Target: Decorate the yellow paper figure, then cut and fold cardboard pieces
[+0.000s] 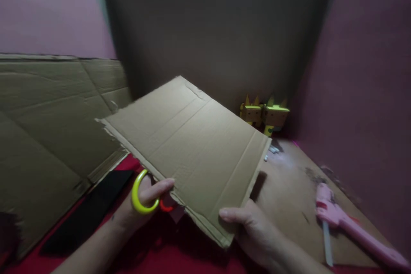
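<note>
head view, looking down at two bare hands. the right hand (253, 229) is pinching the near edge of a flat brown corrugated cardboard sheet (189, 145). its thumb is lying on top and its fingers are curling out of sight underneath. the cardboard sheet is tilting up and away from the person, with a ragged left edge and fold creases running across it.

the left hand (146, 197) is closing around a pair of scissors with one yellow and one red handle loop (135, 199), the thumb passing through the yellow loop. this hand is sitting just under the sheet's near left edge. the scissors' blades are hiding beneath the sheet, so it cannot be told whether they are touching it. both forearms are being cut off by the bottom of the frame.

below the hands a red surface (180, 252) is showing, with a flat black strip (90, 209) lying on it to the left. a large creased brown cardboard panel (48, 128) is leaning at far left, and a dark upright board (218, 30) is standing behind. to the right, well apart from the right hand, a pink glue gun (349, 222) is lying on a brown cardboard mat (289, 188). two small yellow-and-brown box figures (265, 115) are sitting by the dark board, too blurred to read in detail.
</note>
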